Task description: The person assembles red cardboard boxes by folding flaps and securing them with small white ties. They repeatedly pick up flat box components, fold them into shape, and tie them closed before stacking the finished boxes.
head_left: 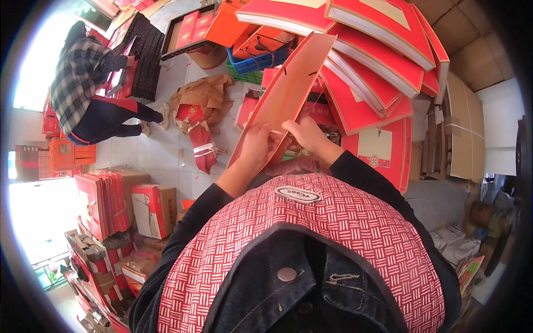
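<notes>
A long, shallow open box [288,89], red outside and tan inside, slants away from my body with its wide end far off. Two small dark strips stick out from its inner walls. Over its near end, my left hand [257,147] is closed with curled fingertips inside the box; whatever they pinch is too small to make out. Gripping the right wall, my right hand [312,135] has its thumb at the rim and its other fingers partly hidden. The two hands are close together, just in front of my red patterned apron [333,216].
Large red flat boxes [383,44] are fanned in a pile at the right. Blue crates [258,62], crumpled brown paper [208,94] and a tied red bundle [203,149] lie ahead and left. A person [89,83] works beside dark stacks. Cardboard [463,127] leans far right.
</notes>
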Demonstrator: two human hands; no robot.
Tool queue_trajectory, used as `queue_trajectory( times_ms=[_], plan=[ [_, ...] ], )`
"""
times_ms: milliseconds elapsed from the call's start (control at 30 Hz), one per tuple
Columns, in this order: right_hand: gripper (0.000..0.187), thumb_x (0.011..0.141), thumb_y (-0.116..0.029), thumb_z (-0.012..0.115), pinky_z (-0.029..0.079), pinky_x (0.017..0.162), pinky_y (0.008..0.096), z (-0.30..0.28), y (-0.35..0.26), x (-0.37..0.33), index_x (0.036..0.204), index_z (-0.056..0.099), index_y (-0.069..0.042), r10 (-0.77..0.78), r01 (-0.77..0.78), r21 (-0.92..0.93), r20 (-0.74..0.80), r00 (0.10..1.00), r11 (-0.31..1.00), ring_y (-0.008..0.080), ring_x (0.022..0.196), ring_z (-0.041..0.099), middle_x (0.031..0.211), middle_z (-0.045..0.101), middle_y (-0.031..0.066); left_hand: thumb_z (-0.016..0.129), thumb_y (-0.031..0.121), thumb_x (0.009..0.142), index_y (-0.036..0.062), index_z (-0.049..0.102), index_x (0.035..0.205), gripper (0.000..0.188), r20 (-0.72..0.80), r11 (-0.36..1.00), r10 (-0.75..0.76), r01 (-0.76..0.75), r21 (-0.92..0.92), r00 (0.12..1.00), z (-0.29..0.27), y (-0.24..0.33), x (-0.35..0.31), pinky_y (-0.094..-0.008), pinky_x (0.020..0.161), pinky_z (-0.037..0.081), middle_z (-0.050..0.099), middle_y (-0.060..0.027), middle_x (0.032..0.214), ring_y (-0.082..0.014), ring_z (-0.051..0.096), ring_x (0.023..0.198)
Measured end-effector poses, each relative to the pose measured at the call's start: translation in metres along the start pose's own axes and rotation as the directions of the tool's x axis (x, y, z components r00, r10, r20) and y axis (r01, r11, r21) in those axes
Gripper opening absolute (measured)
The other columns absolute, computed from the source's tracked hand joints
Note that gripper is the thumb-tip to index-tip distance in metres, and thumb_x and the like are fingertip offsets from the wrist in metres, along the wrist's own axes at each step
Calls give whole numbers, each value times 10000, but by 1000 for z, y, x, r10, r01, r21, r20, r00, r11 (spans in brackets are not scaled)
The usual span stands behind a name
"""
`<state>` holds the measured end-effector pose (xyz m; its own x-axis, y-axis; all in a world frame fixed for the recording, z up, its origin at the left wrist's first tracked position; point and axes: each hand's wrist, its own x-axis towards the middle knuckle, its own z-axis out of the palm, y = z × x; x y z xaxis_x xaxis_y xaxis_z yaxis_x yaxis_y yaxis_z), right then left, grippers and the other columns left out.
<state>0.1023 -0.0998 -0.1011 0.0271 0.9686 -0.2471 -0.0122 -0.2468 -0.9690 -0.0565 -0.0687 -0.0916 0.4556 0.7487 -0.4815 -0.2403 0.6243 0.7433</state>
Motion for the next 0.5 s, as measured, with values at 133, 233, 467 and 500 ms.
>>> queue_trajectory(
  times_ms=[133,233,467,500],
  plan=[
    [516,846,-582,421,228,410,244,-15,-14,-7,593,430,-132,267,-418,663,322,908,621,94,412,281,488,315,-35,474,154,905,37,526,920,129,-37,958,75,-62,281,996,11,7,-8,-224,663,442,573,-39,829,-102,532,734],
    [511,864,-557,410,223,382,240,-14,8,4,632,441,-102,317,-269,581,19,948,768,98,390,267,487,314,-31,505,120,886,28,546,955,121,72,940,81,-100,325,994,14,7,-12,-225,693,441,586,-36,849,-97,536,753],
    [483,919,-351,324,450,541,487,-10,47,23,818,570,52,-295,39,-678,-266,918,734,431,659,582,690,559,303,527,47,863,-33,560,978,145,189,781,246,-310,541,951,32,18,-21,-237,630,460,616,-66,838,-95,562,734],
    [486,918,-347,324,446,550,493,-9,43,22,810,584,49,-279,33,-695,-245,929,719,433,657,577,686,556,300,526,42,861,-37,563,976,144,190,737,269,-329,591,944,31,18,-20,-237,630,458,620,-67,829,-94,563,733]
  ],
)
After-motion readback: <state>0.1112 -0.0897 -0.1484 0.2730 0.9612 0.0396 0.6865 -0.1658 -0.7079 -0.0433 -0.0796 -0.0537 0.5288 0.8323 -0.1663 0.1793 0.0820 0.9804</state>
